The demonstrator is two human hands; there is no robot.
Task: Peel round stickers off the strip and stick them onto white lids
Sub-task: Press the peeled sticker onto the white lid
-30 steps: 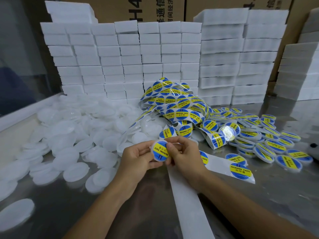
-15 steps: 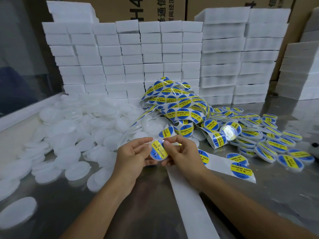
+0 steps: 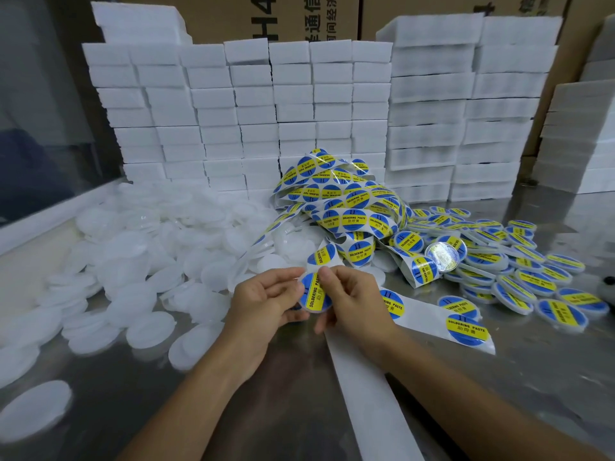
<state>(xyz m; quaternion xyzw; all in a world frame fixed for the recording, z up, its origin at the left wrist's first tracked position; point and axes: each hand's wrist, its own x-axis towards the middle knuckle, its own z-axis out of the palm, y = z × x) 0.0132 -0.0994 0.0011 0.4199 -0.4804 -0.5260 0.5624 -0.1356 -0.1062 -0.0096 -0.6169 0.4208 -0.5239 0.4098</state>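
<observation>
Between my two hands I hold a white lid with a blue and yellow round sticker [image 3: 313, 292] on its face. My left hand [image 3: 266, 302] cups the lid from the left, fingers curled round its edge. My right hand [image 3: 352, 302] pinches it from the right, thumb on the sticker's upper edge. The sticker strip [image 3: 429, 316] runs from behind my right hand to the right, and its bare backing [image 3: 362, 377] trails toward me. A tangled heap of strip [image 3: 342, 201] lies behind my hands. Plain white lids [image 3: 149, 247] cover the table's left side.
Several stickered lids [image 3: 519, 267] are piled at the right on the steel table [image 3: 549, 377]. One lid [image 3: 442, 257] there shines silver. Stacks of white foam blocks [image 3: 266, 111] wall off the back, with cardboard boxes [image 3: 233, 18] behind. A raised white ledge [image 3: 40, 217] borders the left.
The lid has turned in my hands, so the sticker's yellow band now runs nearly upright. My right thumb has slid along its upper edge. Both hands stay in the same spot.
</observation>
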